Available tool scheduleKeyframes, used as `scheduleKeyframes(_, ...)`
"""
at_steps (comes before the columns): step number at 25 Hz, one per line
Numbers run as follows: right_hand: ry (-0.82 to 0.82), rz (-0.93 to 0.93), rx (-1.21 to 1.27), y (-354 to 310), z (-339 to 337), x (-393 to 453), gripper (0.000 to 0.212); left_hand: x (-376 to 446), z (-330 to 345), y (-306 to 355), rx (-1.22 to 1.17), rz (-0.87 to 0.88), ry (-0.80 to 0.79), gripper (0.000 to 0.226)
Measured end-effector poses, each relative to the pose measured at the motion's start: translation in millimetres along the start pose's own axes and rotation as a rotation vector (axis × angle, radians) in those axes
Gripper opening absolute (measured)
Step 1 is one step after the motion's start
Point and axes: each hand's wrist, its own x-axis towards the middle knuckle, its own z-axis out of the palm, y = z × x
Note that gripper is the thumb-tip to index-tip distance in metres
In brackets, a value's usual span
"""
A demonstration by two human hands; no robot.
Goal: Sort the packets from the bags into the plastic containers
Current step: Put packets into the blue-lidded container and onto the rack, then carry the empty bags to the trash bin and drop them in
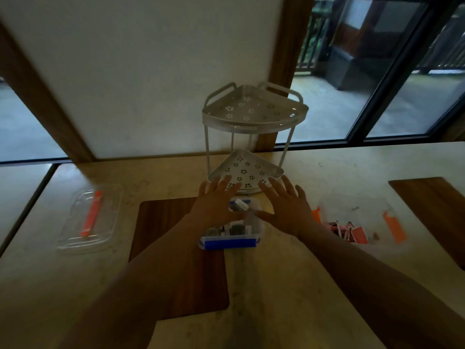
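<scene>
Nearest you, a clear container with a blue clip (230, 241) sits on the counter (289, 285) at the edge of a wooden mat (163, 222), dark and white packets (236, 229) inside; your left hand (216, 202) and right hand (289, 206) hover spread over it, fingers straight, grasping nothing. To its right lies a clear container holding red packets (348, 231), to its left a clear lid with an orange clip (91, 217). Beyond stands an empty two-tier white rack (251, 137); lower both palms evenly, should you mean to press the lid closed.
</scene>
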Motion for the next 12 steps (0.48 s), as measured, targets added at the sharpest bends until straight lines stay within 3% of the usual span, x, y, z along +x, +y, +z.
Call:
scheduleKeyframes(2,0.004,0.049,-0.019,15,-10,-14,0.082,-3,-7,19,0.031,0.046,0.045,0.093)
scheduleKeyframes(6,0.000,0.137,-0.048,52,-25,-53,0.081,-7,-22,65,-0.028,0.065,-0.049,0.088)
scheduleKeyframes(12,0.048,0.276,-0.030,134,-43,-145,0.077,-8,-21,160,-0.035,0.120,-0.024,0.087)
